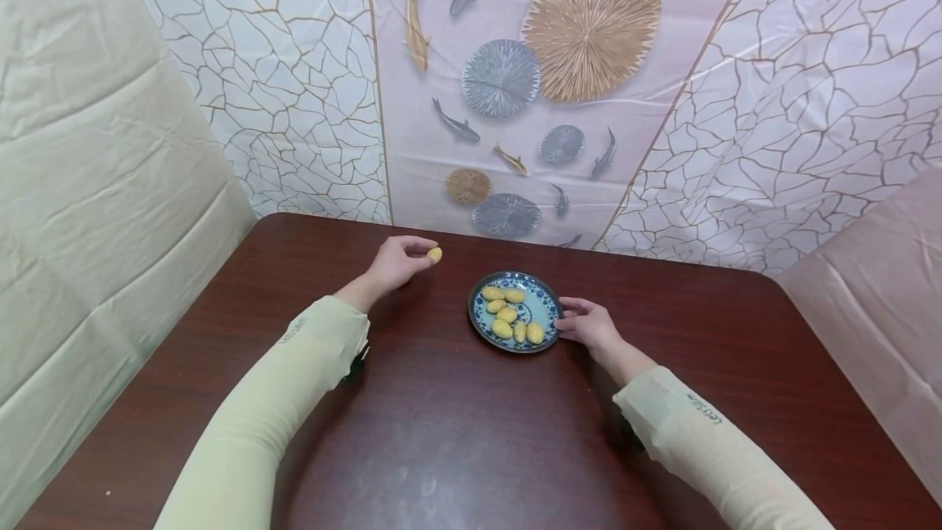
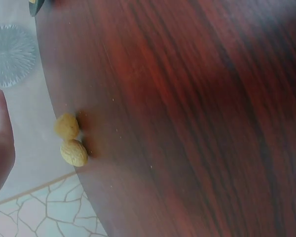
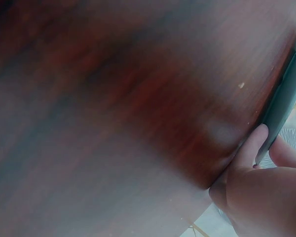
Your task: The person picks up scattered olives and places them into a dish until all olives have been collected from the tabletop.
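Observation:
My left hand [image 1: 397, 262] pinches a small yellow walnut [image 1: 435, 254] at its fingertips, left of the plate and above the table. In the left wrist view only part of that left hand [image 2: 1, 143] shows at the edge. Two more wrinkled walnuts [image 2: 67, 127] lie side by side on the table there; the head view does not show them. My right hand [image 1: 591, 325] holds the right rim of a blue patterned plate [image 1: 540, 311], on which several walnuts [image 1: 503, 328] lie. From the right wrist, the thumb and a finger grip the plate's edge [image 3: 283, 98].
A dark reddish-brown table [image 1: 434, 432] carries everything. Behind its far edge hangs a patterned cloth [image 1: 427, 145] with printed fish and discs. Pale cloth [image 1: 81, 186] hangs along the left side, and more pale cloth [image 1: 876, 293] on the right.

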`<state>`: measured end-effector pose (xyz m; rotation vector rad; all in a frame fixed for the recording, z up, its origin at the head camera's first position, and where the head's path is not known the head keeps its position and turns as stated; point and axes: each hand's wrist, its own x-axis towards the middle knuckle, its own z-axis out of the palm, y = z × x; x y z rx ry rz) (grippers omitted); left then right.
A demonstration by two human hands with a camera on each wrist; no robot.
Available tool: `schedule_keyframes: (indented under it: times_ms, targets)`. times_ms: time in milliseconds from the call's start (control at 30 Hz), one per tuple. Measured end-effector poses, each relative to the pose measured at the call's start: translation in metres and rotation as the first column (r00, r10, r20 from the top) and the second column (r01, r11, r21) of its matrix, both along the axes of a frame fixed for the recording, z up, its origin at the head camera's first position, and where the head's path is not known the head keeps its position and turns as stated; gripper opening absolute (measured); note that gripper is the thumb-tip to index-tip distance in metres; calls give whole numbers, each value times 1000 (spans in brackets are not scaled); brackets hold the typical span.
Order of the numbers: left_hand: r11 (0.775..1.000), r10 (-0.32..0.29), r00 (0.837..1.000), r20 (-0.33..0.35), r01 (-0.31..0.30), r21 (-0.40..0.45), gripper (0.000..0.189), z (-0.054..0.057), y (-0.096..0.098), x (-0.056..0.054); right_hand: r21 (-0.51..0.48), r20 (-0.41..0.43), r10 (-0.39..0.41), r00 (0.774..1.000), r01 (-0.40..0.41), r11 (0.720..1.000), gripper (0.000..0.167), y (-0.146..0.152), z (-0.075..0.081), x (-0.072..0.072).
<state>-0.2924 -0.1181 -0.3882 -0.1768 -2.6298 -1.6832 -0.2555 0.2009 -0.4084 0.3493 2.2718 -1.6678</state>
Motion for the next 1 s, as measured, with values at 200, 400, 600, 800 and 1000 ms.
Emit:
schedule_keyframes:
  times_ms: [200, 400, 600, 800, 1000]
  targets:
    - [1000, -25, 1000, -15, 24, -15, 31, 0, 7, 0, 4, 2, -2, 1000, 2, 1000, 55, 0, 1, 1]
    - [999, -52, 999, 15, 52, -12, 31, 3, 17, 0, -1, 8, 0, 1000, 0, 1000, 55, 0, 1, 1]
    - [997, -77, 997, 26, 77, -15, 32, 5, 32, 1, 0, 8, 4, 1000, -4, 1000, 55, 0, 1, 1]
    - [994, -110, 993, 47, 110, -10, 31, 5, 45, 2, 5, 9, 3, 1000, -3, 1000, 55, 0, 2, 1]
    - [988, -150, 988, 48, 152, -33, 31, 2, 56, 3, 0, 7, 0, 1000, 0, 1000, 55, 0, 1, 1]
